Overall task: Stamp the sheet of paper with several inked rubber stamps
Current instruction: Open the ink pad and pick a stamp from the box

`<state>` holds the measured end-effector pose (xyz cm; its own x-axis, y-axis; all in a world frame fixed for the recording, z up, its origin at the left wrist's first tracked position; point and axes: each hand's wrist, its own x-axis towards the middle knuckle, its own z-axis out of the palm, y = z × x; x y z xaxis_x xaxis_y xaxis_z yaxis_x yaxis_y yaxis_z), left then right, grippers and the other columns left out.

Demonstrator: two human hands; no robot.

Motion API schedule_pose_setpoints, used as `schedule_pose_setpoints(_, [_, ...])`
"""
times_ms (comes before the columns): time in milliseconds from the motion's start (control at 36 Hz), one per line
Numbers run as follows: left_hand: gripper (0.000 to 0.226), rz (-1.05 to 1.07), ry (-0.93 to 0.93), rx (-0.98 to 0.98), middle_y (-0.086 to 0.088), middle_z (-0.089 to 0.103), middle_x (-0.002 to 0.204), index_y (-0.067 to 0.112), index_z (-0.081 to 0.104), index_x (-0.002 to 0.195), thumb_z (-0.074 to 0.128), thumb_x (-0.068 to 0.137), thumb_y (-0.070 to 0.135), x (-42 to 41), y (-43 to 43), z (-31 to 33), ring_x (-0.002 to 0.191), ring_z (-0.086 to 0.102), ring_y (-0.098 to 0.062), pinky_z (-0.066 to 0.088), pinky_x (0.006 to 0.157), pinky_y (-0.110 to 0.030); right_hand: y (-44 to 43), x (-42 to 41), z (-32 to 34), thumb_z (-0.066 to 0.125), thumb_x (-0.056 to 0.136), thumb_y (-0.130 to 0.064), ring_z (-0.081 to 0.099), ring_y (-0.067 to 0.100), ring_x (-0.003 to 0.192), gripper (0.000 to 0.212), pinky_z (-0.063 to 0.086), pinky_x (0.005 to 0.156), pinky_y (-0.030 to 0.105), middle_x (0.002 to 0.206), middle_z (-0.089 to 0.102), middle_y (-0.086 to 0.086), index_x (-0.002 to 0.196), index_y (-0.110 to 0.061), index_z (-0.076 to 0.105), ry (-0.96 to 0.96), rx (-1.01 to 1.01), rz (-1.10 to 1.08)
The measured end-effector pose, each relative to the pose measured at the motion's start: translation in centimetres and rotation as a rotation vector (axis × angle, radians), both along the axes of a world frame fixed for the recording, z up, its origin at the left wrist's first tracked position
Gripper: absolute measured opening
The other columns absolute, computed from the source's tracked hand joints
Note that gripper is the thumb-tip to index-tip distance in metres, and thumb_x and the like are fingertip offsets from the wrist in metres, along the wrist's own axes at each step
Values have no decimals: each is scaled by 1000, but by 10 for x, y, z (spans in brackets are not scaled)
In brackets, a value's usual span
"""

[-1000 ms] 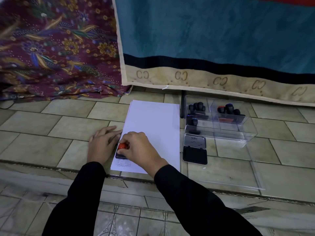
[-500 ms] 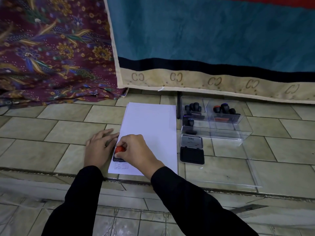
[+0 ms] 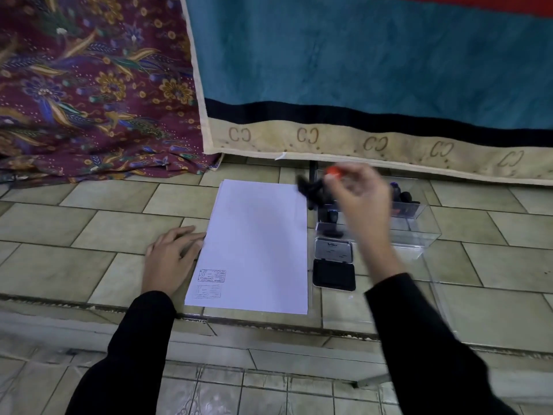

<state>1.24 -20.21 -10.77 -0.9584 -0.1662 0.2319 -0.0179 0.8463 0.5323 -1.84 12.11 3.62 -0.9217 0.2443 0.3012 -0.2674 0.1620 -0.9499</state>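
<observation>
A white sheet of paper [image 3: 257,244] lies on the tiled floor with two rectangular stamp prints [image 3: 211,283] at its near left corner. My left hand [image 3: 172,256] rests flat at the sheet's left edge, fingers apart. My right hand [image 3: 359,202] is raised and blurred above the clear stamp box [image 3: 419,232], pinching an orange-topped stamp [image 3: 317,184] whose black base points left. An open black ink pad [image 3: 333,263] sits just right of the paper. More dark stamps [image 3: 402,197] stand in the box, partly hidden by my hand.
A teal blanket with a beige patterned border [image 3: 359,85] hangs behind the box. A maroon floral cloth [image 3: 89,85] lies at the back left. The box's clear lid [image 3: 404,301] lies flat at the right. A step edge [image 3: 239,322] runs just below the paper.
My right hand lifted the orange-topped stamp off the paper's near left corner and carried it up and right over the stamp box. A second print now shows on the paper. The left hand stayed.
</observation>
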Motion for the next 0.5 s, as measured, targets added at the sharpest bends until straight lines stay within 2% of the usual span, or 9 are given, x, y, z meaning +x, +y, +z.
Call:
schedule_pose_setpoints(111, [19, 7, -5, -5, 17, 56, 130, 42, 68, 110, 58, 95, 34, -2, 1, -3, 120, 47, -13, 24, 99, -36, 76, -13, -2, 69, 84, -15, 70, 15, 83, 23, 59, 70, 32, 98, 71, 8, 107, -16, 66, -50, 187, -219])
schedule_pose_setpoints(194, [19, 8, -7, -7, 17, 56, 129, 42, 68, 108, 58, 95, 33, -2, 1, -1, 120, 47, -13, 23, 98, -34, 114, -23, -19, 68, 84, -17, 68, 16, 81, 25, 54, 62, 15, 97, 70, 5, 108, -13, 64, -140, 395, -303])
schedule_pose_setpoints(250, [19, 8, -9, -9, 18, 56, 129, 43, 67, 108, 58, 95, 34, -1, 1, -1, 120, 47, -13, 23, 98, -34, 127, -28, -32, 69, 83, -14, 67, 19, 78, 22, 48, 57, 13, 93, 69, 6, 104, -10, 62, -191, 450, -305])
schedule_pose_setpoints(361, [19, 8, -13, 0, 19, 55, 129, 45, 67, 108, 58, 95, 35, -1, 1, -1, 121, 45, -11, 24, 100, -37, 133, -37, -48, 71, 79, -8, 59, 14, 67, 15, 38, 55, -3, 84, 68, 9, 94, -5, 66, -227, 603, -269])
schedule_pose_setpoints(444, [19, 12, -20, -6, 18, 55, 130, 43, 67, 108, 58, 95, 34, -1, 0, 0, 121, 45, -12, 24, 101, -39, 131, -46, -51, 71, 79, -9, 53, 12, 66, 14, 33, 52, 9, 78, 61, 1, 92, -6, 68, -271, 699, -228])
schedule_pose_setpoints(500, [20, 11, -18, -8, 17, 56, 130, 43, 68, 109, 57, 95, 34, -1, 0, 0, 121, 45, -12, 24, 102, -40, 130, -54, -53, 71, 79, -9, 53, 13, 70, 14, 36, 59, 16, 78, 60, 1, 92, -6, 68, -299, 752, -189])
